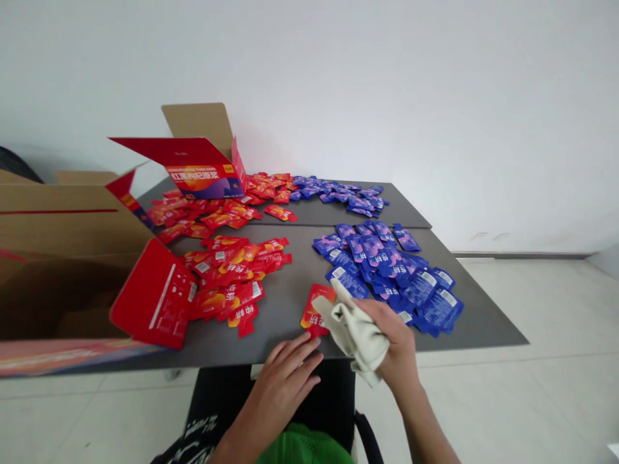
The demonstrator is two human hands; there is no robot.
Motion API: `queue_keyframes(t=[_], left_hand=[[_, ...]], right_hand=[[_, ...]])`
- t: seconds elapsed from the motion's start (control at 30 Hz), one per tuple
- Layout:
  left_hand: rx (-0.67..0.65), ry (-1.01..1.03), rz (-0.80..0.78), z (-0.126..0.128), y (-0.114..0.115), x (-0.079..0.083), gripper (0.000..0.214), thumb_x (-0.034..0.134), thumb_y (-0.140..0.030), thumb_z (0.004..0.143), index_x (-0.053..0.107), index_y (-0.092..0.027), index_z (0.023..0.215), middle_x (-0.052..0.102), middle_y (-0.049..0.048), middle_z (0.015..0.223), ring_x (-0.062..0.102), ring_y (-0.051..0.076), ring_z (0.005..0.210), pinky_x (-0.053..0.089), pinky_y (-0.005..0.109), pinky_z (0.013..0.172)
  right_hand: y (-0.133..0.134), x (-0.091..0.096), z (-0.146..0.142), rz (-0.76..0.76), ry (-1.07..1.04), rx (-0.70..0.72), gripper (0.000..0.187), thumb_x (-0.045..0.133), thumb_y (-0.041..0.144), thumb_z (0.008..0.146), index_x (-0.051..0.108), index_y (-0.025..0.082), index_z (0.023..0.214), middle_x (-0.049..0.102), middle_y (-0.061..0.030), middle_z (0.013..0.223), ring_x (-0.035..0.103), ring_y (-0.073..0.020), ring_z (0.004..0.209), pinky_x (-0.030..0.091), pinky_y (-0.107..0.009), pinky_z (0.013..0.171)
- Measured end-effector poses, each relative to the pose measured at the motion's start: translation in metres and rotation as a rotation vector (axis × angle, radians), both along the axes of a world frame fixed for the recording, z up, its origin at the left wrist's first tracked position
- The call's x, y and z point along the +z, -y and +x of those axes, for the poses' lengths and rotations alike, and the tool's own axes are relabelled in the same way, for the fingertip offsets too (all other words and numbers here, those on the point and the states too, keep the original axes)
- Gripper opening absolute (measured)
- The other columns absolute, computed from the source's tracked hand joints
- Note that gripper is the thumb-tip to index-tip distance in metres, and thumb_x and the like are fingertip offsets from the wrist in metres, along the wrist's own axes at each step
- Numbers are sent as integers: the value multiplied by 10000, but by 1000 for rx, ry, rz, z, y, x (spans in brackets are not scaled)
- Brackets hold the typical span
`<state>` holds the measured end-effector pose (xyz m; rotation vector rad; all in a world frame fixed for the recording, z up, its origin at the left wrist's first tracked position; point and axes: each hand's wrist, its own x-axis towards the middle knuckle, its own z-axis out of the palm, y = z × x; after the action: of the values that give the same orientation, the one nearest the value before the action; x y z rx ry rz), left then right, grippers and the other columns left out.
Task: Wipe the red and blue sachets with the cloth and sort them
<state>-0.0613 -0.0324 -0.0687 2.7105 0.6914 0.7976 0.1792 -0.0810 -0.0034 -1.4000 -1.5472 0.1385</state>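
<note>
A folded, off-white cloth (355, 332) is bunched in my right hand (394, 335), whose fingers wrap round it. Beneath the cloth's left edge lies a single red sachet (314, 306) with an orange print, flat on the grey table and partly covered. My left hand (289, 370) rests at the table's front edge, fingers stretched out, with the fingertips at the lower end of that sachet. To the right spreads a pile of blue sachets (387, 258). Left of the single sachet is a heap of red sachets (232, 270).
An open cardboard box (62, 232) with red flaps stands at the left front. Another open red box (203, 177) stands behind it, among more red sachets (227, 212). More blue sachets (338, 192) lie farther back on the grey table (285, 322), near the white wall.
</note>
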Motion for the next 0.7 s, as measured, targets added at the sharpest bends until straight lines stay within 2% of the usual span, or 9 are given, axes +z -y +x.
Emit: queue_keyframes(t=[0.1,0.17,0.3,0.43,0.5,0.6,0.7], left_hand=[[23,46,-11,4,-1,-5,217,592,-188,1012,722,-238,1178,772,41,1165,690,260,1112,541,459,985],[36,74,-13,6,-2,-8,254,547,-155,1025,723,-246,1184,788,22,1101,702,249,1053,548,444,958],[30,111,5,6,-4,-14,325,478,-122,1044,680,-229,1275,745,21,1292,664,242,1204,541,424,976],[51,110,10,7,-5,-15,324,473,-126,1048,692,-248,1253,750,-3,1286,676,233,1196,546,418,956],[59,117,18,8,-5,-15,324,472,-129,1050,696,-253,1248,752,-8,1282,681,228,1188,547,412,946],[67,151,29,10,-3,-14,312,481,-130,1049,711,-247,1224,766,-4,1248,688,225,1169,544,404,937],[107,189,12,12,-1,-14,306,491,-129,1045,739,-254,1175,806,-3,1087,718,218,1038,536,404,924]], right_hand=[[-19,-3,-18,-176,234,246,457,640,130,940,688,323,1352,748,-61,1261,726,-217,1118,584,-304,934],[-32,-12,-20,-295,356,313,494,667,98,914,688,326,1351,741,-52,1300,723,-215,1145,575,-301,965],[-66,-18,-2,-349,405,190,516,658,59,901,677,283,1366,713,-73,1361,708,-215,1188,563,-310,1008],[-90,-2,13,-341,507,109,532,640,50,905,664,281,1384,719,-72,1344,722,-233,1144,585,-320,963],[-88,6,11,-274,491,92,507,640,78,924,656,268,1394,711,-79,1350,705,-236,1171,569,-326,995],[-67,8,-3,-188,396,133,484,636,121,957,635,271,1417,697,-79,1364,677,-213,1216,535,-305,1043],[-45,-3,-18,-286,416,278,485,687,147,932,655,309,1388,722,-49,1332,703,-208,1172,552,-282,999]])
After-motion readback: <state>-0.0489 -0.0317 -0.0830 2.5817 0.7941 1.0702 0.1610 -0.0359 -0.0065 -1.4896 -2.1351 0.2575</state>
